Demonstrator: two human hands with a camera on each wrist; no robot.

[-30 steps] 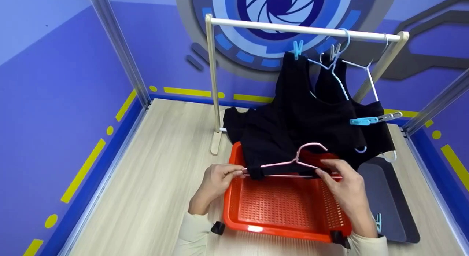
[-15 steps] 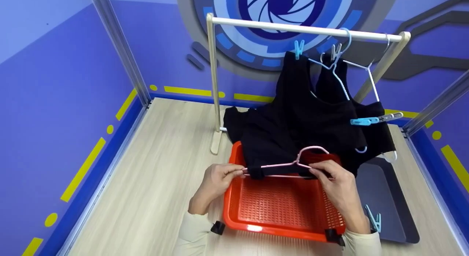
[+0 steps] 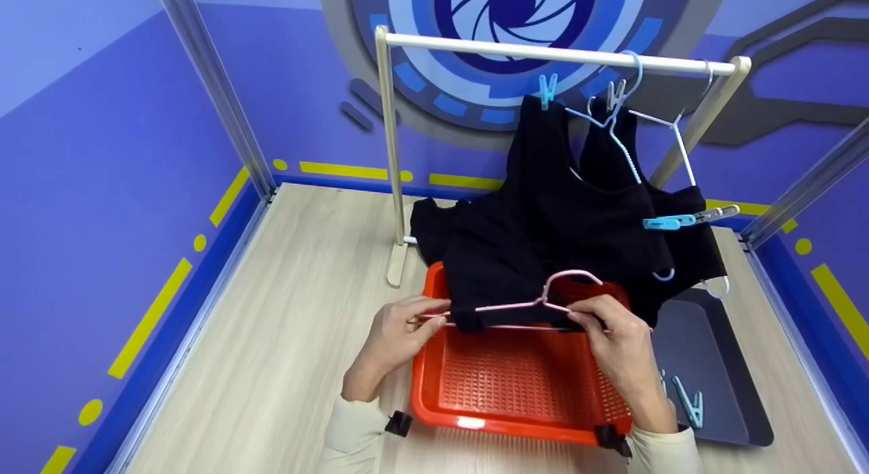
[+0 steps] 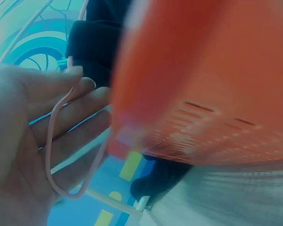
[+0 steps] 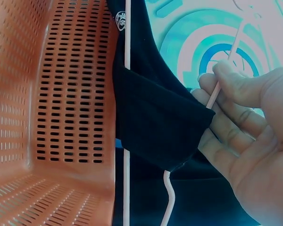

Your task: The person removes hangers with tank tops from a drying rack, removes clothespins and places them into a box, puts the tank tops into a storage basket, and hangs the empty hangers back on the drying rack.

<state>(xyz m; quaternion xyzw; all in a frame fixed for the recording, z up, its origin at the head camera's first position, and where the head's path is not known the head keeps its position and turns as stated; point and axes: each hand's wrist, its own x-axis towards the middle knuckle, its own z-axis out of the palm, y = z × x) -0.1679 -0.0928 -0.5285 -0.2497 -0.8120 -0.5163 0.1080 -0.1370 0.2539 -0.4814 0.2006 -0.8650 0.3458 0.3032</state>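
A pink hanger (image 3: pixel 506 305) lies level over the back of the red basket (image 3: pixel 516 430), its hook pointing up and right. Two straps of a black tank top (image 3: pixel 492 263) loop round it, one near each shoulder. My left hand (image 3: pixel 397 335) holds the hanger's left end between thumb and fingers; in the left wrist view the rounded pink end crosses the palm. With thumb and fingertips, my right hand (image 3: pixel 621 345) pinches the sloping right arm of the hanger near the hook. A strap (image 5: pixel 160 117) sits just beside those fingertips in the right wrist view.
Behind stands a wooden rack with a white rail (image 3: pixel 475 46). Two black tops hang there on a blue hanger (image 3: pixel 624 148) and a white hanger (image 3: pixel 684 151), with clothespins (image 3: pixel 548 90) on them. A grey tray (image 3: pixel 719 365) with light-blue clothespins (image 3: pixel 691 403) lies at the right.
My right hand has moved left, from the hanger's right end to its arm near the hook. My left fingers have spread a little and slid outward along the left end. The basket's right side shifted slightly left.
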